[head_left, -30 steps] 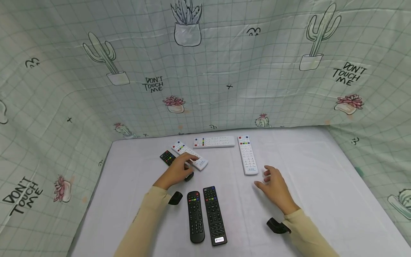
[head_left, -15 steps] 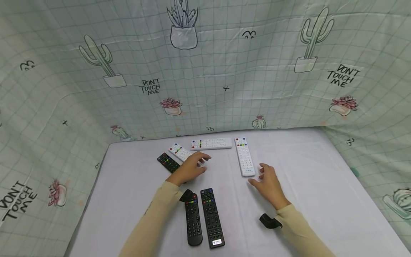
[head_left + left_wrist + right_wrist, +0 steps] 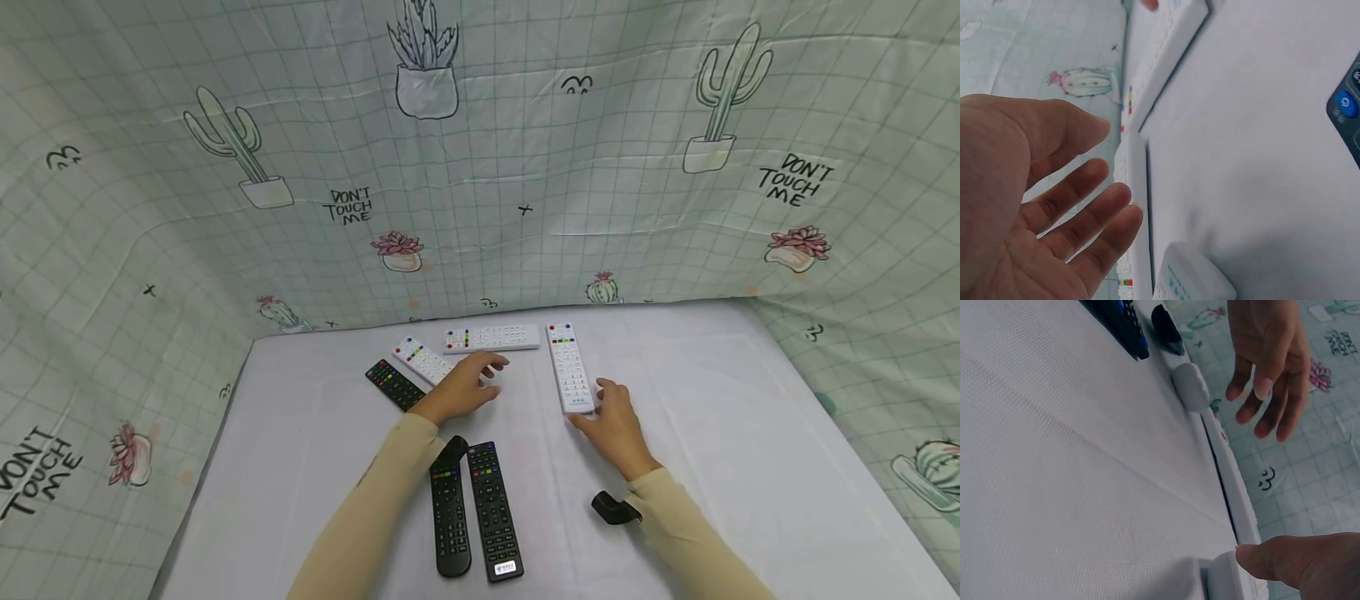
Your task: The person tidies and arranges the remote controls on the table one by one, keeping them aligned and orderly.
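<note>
My right hand (image 3: 615, 429) is at the near end of a white remote control (image 3: 570, 367) that lies lengthwise at the right. In the right wrist view the thumb (image 3: 1272, 556) touches that remote's end, while the other fingers are out of frame; from the head they appear beside its right edge. Farther left, my left hand (image 3: 461, 390) hovers above the table with loosely bent fingers and nothing in them. It partly covers a slanted white remote (image 3: 420, 358). Just beyond its fingertips, a third white remote (image 3: 491, 337) lies crosswise.
A short stretch of black remote (image 3: 393, 383) shows left of the slanted white one. Two longer black remotes (image 3: 452, 525) lie side by side nearer the front, one partly under the left wrist's camera. A cactus-print cloth (image 3: 480, 167) rises behind the white table (image 3: 300, 467).
My left hand has moved right, away from the slanted white remote and the black one beside it. My right hand has moved left up to the lengthwise white remote. The view has shifted slightly.
</note>
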### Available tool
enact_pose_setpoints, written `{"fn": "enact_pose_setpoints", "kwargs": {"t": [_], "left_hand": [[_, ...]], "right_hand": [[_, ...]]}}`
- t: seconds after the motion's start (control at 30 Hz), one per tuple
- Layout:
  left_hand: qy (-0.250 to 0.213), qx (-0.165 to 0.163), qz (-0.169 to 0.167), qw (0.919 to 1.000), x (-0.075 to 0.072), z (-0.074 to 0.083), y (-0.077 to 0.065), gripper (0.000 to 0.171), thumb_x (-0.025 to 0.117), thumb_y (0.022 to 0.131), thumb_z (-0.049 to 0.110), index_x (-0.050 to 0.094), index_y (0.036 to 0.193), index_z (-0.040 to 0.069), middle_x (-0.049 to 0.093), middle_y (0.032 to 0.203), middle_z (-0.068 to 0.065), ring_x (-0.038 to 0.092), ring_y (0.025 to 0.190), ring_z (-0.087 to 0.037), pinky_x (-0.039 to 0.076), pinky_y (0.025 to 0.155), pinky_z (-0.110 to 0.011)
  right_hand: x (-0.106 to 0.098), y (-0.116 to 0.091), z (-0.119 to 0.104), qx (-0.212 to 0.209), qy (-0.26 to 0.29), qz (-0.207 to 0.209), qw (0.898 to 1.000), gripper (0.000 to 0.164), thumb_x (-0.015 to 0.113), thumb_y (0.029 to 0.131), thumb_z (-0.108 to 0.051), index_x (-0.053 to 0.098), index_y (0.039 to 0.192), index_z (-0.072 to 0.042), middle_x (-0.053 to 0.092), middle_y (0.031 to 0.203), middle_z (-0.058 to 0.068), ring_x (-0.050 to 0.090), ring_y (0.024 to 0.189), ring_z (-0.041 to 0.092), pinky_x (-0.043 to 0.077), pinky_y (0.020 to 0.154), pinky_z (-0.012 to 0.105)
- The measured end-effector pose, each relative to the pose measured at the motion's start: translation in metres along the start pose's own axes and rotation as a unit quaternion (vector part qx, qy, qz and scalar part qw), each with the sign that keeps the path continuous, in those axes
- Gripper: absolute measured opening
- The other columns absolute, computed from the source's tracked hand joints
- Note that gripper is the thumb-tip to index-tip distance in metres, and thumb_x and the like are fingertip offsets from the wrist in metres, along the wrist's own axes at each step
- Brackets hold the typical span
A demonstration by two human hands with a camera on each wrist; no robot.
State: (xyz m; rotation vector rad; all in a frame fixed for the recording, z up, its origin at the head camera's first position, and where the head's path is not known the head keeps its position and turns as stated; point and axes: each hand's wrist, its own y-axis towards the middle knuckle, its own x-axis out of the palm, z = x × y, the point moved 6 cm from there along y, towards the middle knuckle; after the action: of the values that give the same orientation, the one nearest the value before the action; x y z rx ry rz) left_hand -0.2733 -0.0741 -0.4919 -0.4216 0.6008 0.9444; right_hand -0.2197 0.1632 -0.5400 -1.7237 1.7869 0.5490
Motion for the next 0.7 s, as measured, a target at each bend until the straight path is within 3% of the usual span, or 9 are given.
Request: {"fn": "enact_pose_setpoints", "kwargs": {"t": [0.33, 0.7], "left_hand": [[0.004, -0.001, -0.006, 1.0000, 0.001, 0.008, 0.013, 0.049, 0.065, 0.101, 0.001, 0.052, 0.149, -0.002, 0.057, 0.141, -0.020, 0.059, 0.127, -0.035, 0.053, 0.107, -0.045], [0.010, -0.021, -0.016, 0.9996, 0.011, 0.011, 0.037, 0.052, 0.065, 0.103, 0.004, 0.049, 0.152, 0.001, 0.056, 0.145, -0.018, 0.058, 0.131, -0.033, 0.052, 0.109, -0.043]], "right_hand": [[0.004, 0.005, -0.004, -0.012, -0.007, 0.023, 1.000, 0.078, 0.082, 0.088, -0.010, 0.039, 0.145, 0.021, 0.050, 0.124, 0.037, 0.058, 0.104, 0.042, 0.052, 0.093, 0.056], [0.009, 0.011, -0.007, -0.008, -0.022, 0.041, 0.999, 0.077, 0.084, 0.088, -0.014, 0.043, 0.143, 0.021, 0.052, 0.123, 0.036, 0.060, 0.104, 0.043, 0.053, 0.090, 0.054]]}}
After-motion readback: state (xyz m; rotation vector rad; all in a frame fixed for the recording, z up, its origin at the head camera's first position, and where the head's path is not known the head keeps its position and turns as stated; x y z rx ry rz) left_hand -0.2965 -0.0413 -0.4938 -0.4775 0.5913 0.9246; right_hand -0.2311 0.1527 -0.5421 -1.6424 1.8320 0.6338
